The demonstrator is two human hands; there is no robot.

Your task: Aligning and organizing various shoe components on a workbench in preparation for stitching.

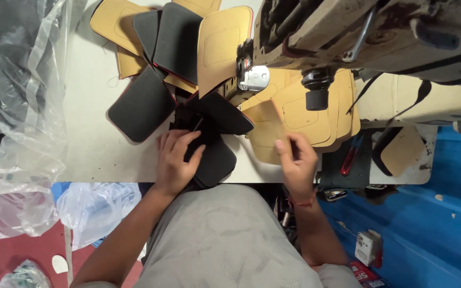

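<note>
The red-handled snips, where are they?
In the head view, the red-handled snips lie on the table's right side, just right of the right hand, below the tan pieces.

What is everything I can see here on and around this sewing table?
black padded pieces: several, black with thin red edging, fanned over the table's middle and back
tan pieces: many, tan-brown with stitched outlines, stacked at the back and under the machine
sewing machine: one, cream and worn, top right
table: one, off-white, centre
snips: one, red handles, right of the right hand
plastic bags: several, clear, left side
blue surface: one, lower right
left hand: pressing on a black padded piece at the table's front edge
right hand: holding a tan piece by its lower edge
</note>
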